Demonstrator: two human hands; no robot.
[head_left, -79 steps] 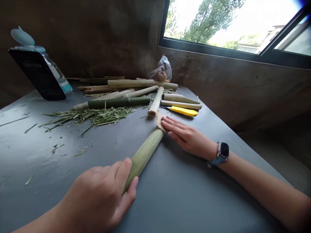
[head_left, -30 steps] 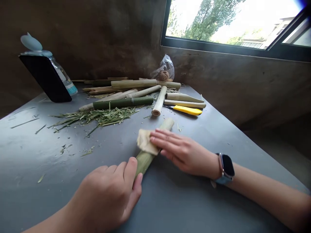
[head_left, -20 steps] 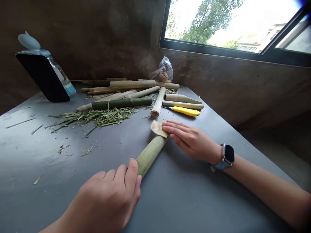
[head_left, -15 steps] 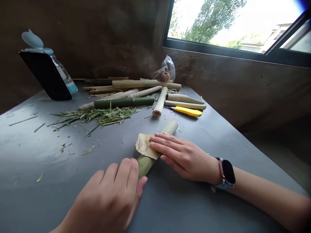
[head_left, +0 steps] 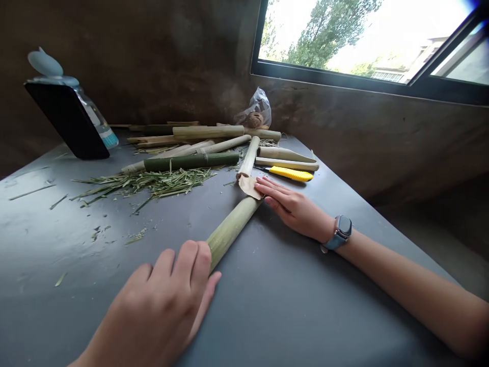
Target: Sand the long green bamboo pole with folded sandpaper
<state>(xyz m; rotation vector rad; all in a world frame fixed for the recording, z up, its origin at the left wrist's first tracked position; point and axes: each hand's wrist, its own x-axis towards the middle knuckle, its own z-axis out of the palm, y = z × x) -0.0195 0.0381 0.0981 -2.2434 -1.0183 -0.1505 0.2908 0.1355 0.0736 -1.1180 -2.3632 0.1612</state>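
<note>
A pale green bamboo tube (head_left: 232, 229) lies slantwise on the grey table (head_left: 305, 306). My left hand (head_left: 168, 295) is wrapped round its near end, knuckles up, hiding that end. At the far end my right hand (head_left: 292, 206), with a watch on the wrist, presses a piece of sandpaper (head_left: 250, 187) over the tube. The fingers of that hand lie together on the paper's right part; its thumb is tucked below them. The paper's left part sticks out and covers the tube's far tip.
Behind are a bamboo tube (head_left: 250, 157), a yellow utility knife (head_left: 291, 174), a dark green bamboo piece (head_left: 191, 161), green shavings (head_left: 164, 183) and a plastic bag (head_left: 262, 108) holding twine. A black tablet (head_left: 69, 121) leans on a bottle (head_left: 100, 122) at the left.
My right hand has slid the sandpaper away from me along the tube to its far end, baring the middle. My left hand keeps its grip. The view has shifted slightly.
</note>
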